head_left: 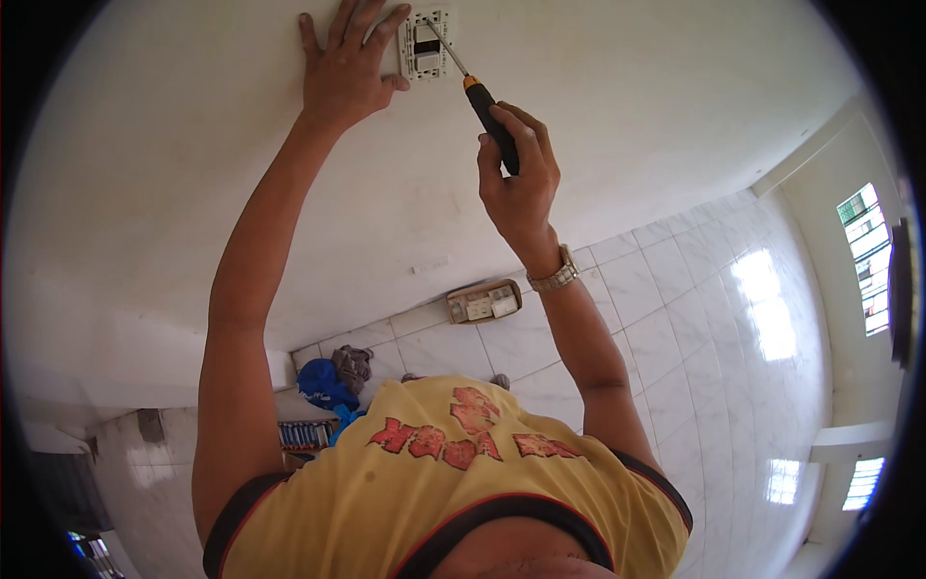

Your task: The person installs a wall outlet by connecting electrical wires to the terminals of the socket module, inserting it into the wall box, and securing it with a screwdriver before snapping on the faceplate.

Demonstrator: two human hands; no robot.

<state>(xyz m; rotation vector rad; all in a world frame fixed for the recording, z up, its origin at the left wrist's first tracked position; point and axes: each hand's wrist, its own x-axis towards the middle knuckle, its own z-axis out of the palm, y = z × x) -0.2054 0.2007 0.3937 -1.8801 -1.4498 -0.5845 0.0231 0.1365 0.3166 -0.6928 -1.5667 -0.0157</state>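
Note:
A white switch plate frame [432, 60] with a white rocker and a dark gap is on the pale wall [193, 87] at the top centre. My left hand [352, 72] lies with fingers spread on the wall just left of it, thumb at the plate's lower left edge. My right hand [521, 174], with a metal watch at the wrist, grips a black and yellow screwdriver [476, 96]. Its tip meets the upper part of the plate.
Below on the white tiled floor [646, 328] are a box of small white items [482, 302], a blue bag [326, 381], a grey cloth [352, 365] and a tool tray [301, 434]. Windows [863, 256] are at the right. A low white ledge [145, 381] runs at left.

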